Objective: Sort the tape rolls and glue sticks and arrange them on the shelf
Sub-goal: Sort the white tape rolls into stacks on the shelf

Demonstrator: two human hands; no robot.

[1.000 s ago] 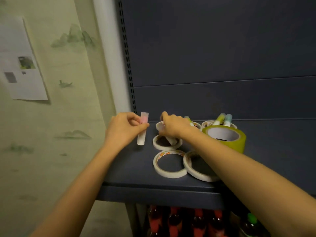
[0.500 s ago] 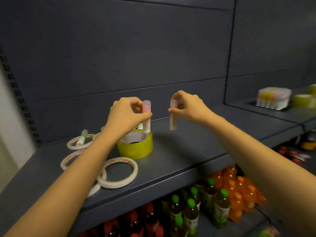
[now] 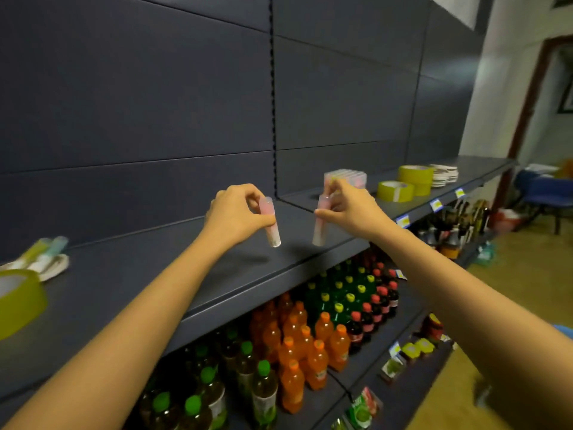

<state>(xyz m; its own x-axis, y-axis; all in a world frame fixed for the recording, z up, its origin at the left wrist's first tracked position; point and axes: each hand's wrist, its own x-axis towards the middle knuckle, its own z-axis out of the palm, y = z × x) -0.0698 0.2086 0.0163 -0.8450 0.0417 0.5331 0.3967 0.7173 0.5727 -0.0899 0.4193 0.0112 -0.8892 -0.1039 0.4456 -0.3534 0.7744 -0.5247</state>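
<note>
While both bare hands are raised above the shelf, the scene reads as follows, largest item first.

Shelf: dark grey metal shelf board (image 3: 130,283), running left to right, with a second section (image 3: 403,203) of the same board further right.
Lower shelves: orange, green and dark drink bottles (image 3: 310,342) in rows beneath.
Left tape roll: wide yellow-green roll of tape (image 3: 18,302) at the left edge, lying flat on the board.
Sorted tape: two yellow-green tape rolls (image 3: 406,184) on the right section, beside a stack of flat white tape rolls (image 3: 445,174).
Sorted glue: block of upright pale pink glue sticks (image 3: 348,178) on the right section, partly hidden behind the right hand.
Unsorted items: pale green and blue glue sticks (image 3: 46,249) resting on white tape rings at far left.
Left hand (image 3: 235,212): fingertips pinched on a pink-capped translucent glue stick (image 3: 270,223), held nearly upright, clear of the board.
Right hand (image 3: 347,209): thumb and fingers clamped on a second pink glue stick (image 3: 319,226), held upright over the front edge of the board.
</note>
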